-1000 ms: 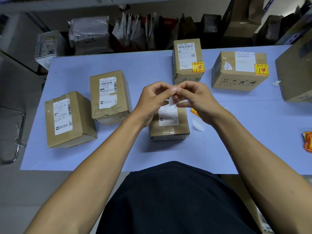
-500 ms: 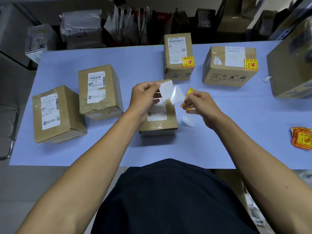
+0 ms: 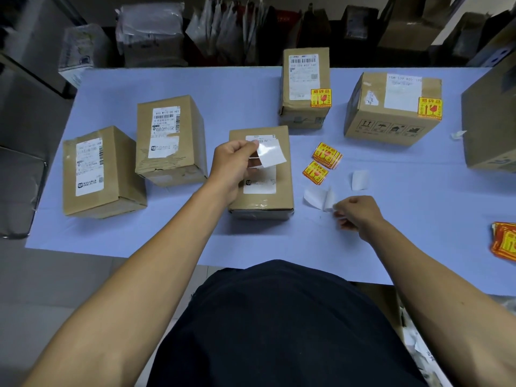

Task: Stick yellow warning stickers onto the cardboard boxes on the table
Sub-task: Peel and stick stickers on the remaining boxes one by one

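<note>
Left hand (image 3: 233,167) is up over the middle box (image 3: 262,174), thumb and fingers pinching a white backing sheet (image 3: 272,155) by its corner, the sheet fanning out to the right above the box's label. Right hand (image 3: 358,215) sits low near the front edge of the desk (image 3: 237,90), fingers curled in and nipping the edge of another white paper piece (image 3: 318,198) that lies on the surface just right of the middle box. Whether a sticker clings to those fingertips, I cannot tell. Loose yellow warning stickers (image 3: 321,164) lie on the desk between the middle box and the far boxes, and a further stack of stickers (image 3: 504,241) sits at the right edge. Two boxes at the back, the tall box (image 3: 305,88) and the wide box (image 3: 391,107), each carry a yellow sticker on top. Two left boxes (image 3: 134,157) near the left edge show only white labels. A small white scrap (image 3: 360,180) lies beyond the right hand.
</note>
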Demonstrator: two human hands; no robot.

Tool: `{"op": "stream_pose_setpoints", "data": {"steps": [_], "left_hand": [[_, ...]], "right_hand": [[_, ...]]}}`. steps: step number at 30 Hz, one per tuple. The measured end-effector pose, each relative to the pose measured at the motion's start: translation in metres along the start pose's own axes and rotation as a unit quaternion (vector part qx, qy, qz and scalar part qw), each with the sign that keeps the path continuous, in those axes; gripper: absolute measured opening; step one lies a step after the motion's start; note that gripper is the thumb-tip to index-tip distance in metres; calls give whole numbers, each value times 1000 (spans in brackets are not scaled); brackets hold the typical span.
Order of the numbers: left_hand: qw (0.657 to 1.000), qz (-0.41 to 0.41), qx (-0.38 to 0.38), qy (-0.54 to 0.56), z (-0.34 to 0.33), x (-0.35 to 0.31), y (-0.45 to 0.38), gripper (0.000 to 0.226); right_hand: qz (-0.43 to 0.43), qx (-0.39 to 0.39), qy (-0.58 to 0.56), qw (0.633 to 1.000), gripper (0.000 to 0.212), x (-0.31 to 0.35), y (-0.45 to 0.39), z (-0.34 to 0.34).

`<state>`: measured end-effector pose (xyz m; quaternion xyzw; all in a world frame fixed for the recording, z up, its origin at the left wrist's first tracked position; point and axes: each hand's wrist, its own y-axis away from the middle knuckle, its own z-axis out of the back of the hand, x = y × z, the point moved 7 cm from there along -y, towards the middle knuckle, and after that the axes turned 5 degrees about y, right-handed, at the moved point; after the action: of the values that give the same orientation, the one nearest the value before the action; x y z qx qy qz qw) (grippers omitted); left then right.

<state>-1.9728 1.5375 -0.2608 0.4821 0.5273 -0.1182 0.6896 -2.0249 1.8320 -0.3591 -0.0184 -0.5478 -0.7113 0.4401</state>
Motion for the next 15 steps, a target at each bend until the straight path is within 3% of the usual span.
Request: {"op": "stream_pose_setpoints", "data": {"steps": [5, 7, 11, 15], "left_hand": [[1000, 4, -1, 0, -3, 3, 2, 15], [1000, 5, -1, -2, -4, 5, 2, 15], [999, 0, 0, -40, -9, 7, 2, 13], [998, -6, -22, -55, -12, 9, 3, 17]], "right_hand": [[31, -57, 46, 997, 8, 6, 1, 11], [63, -110, 103, 987, 25, 19, 7, 17], [212, -120, 133, 961, 29, 71, 35, -1], [381, -123, 142, 905, 25, 125, 77, -32]]}}
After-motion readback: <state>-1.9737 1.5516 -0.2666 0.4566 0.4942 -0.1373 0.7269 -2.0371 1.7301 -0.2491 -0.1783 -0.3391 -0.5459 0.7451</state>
